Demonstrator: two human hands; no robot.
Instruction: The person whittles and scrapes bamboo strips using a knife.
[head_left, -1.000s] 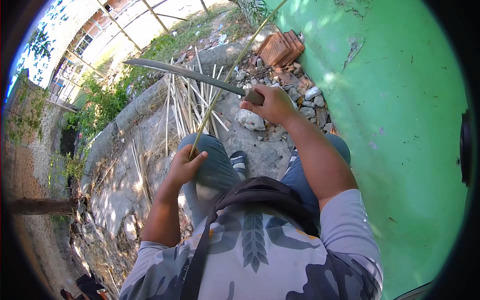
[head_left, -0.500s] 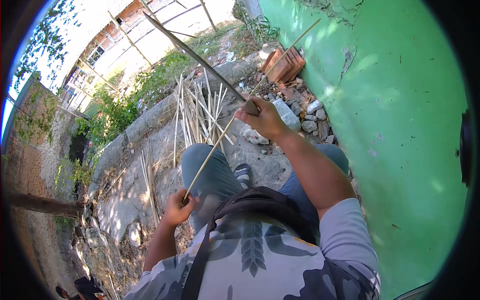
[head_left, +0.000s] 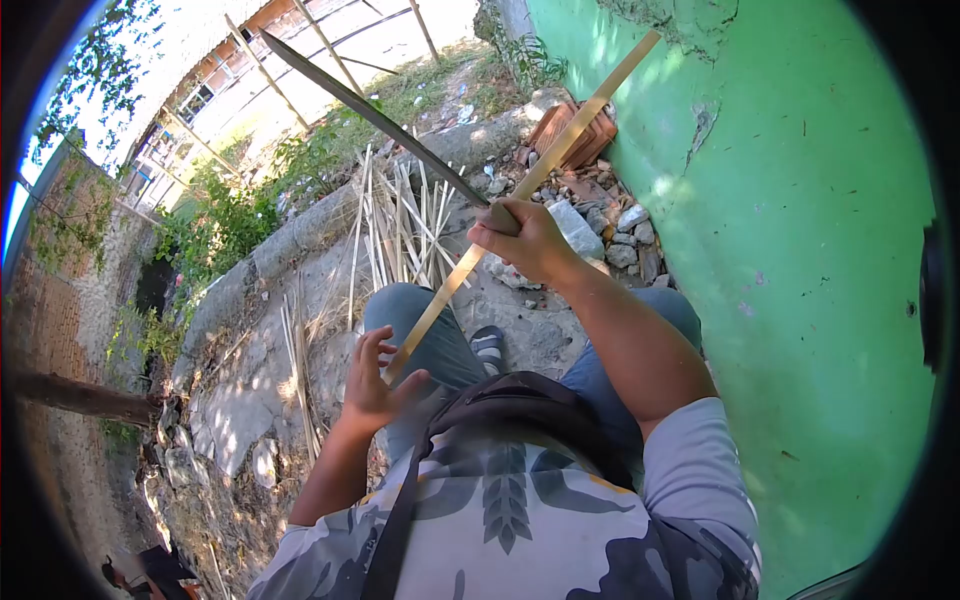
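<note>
My right hand (head_left: 522, 240) is closed round the handle of a long dark blade (head_left: 375, 117), which points up and to the left. A pale flat strip (head_left: 575, 125) runs slantwise from near my left hand up to the green wall, passing at my right fingers. Its broad face shows. At the strip's lower end my left hand (head_left: 376, 385) has its fingers spread, with the strip beside the fingers and thumb. Whether my right fingers also touch the strip is hard to tell.
Pale strips (head_left: 395, 225) lie piled on the ground beyond my knees. Red tiles (head_left: 572, 135) and rubble (head_left: 575, 230) sit along the green wall (head_left: 800, 300) at the right. A low concrete ledge (head_left: 300, 235) borders plants at the left.
The blade has swung upward from its earlier, flatter slant. The strip has turned from its narrow edge to its broad face. My left hand has opened from its closed hold on the strip.
</note>
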